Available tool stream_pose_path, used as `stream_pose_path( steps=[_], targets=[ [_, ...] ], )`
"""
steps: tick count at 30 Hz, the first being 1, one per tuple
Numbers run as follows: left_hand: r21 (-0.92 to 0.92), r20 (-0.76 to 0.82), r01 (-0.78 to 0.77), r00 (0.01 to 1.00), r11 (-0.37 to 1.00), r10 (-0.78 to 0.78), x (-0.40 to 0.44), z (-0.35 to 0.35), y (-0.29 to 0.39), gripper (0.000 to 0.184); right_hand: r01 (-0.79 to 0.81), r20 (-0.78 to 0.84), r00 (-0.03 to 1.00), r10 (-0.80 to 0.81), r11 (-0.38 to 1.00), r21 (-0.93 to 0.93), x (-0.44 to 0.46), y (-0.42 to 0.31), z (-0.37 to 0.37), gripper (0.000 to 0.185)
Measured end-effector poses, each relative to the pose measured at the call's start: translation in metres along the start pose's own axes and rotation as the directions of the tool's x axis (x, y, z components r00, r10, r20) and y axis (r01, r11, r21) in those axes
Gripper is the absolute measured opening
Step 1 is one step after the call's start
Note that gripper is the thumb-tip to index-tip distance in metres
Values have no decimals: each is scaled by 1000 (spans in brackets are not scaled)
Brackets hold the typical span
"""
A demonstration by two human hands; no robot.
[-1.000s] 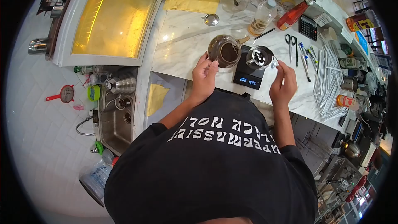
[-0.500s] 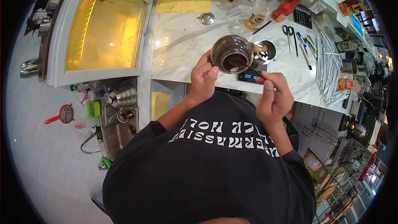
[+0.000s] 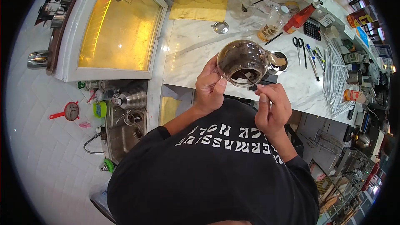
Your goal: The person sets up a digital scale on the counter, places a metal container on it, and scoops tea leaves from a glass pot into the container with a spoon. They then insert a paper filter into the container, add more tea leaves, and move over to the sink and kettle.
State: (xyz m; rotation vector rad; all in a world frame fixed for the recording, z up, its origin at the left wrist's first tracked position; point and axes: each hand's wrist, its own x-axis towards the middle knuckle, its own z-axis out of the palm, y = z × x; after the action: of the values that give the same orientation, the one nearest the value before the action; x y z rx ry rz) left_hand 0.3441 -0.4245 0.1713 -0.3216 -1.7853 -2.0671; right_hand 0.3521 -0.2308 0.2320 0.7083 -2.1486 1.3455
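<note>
Above the counter's front edge, my left hand (image 3: 211, 89) is closed round the side of a round glass teapot (image 3: 243, 54), tilted with its mouth towards me. Dark contents show through the glass. My right hand (image 3: 273, 110) pinches a thin dark spoon (image 3: 252, 83), its far end inside the pot's mouth; the bowl of it is hard to make out. Just behind the pot, partly covered by it, stands a metal cup (image 3: 283, 59). A small metal lid (image 3: 220, 27) lies further back on the marble.
Right of the pot lie scissors (image 3: 298, 50), pens (image 3: 311, 63) and a heap of wrapped straws (image 3: 333, 77). Behind stand a clear bottle (image 3: 273, 23) and a red bottle (image 3: 299, 18). Glasses rest on a yellow cloth (image 3: 198, 13). A glass-fronted cabinet (image 3: 121, 29) and a sink (image 3: 125, 141) are left.
The whole view has shifted. My right hand has come closer to the teapot, and the spoon reaches further into its mouth. The pot now covers the scale's lit display.
</note>
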Motion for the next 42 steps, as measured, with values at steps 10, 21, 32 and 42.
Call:
stream_pose_path(
  steps=[10, 21, 32, 42],
  targets=[
    [27, 81, 37, 996, 999, -39, -2, -1, -15, 35, -579, -34, 753, 657, 687, 439, -11, 6, 7, 20],
    [148, 89, 198, 973, 969, -212, 1, 0, -21, 31, -621, -63, 613, 788, 529, 578, -17, 32, 5, 24],
    [80, 48, 363, 929, 928, -367, 2, -1, -42, 28, -576, -194, 541, 818, 528, 624, -22, 46, -12, 25],
    [144, 13, 380, 923, 914, -386, 11, -3, -59, 36, -636, -472, 510, 719, 685, 357, -33, 111, -46, 27]
  ],
)
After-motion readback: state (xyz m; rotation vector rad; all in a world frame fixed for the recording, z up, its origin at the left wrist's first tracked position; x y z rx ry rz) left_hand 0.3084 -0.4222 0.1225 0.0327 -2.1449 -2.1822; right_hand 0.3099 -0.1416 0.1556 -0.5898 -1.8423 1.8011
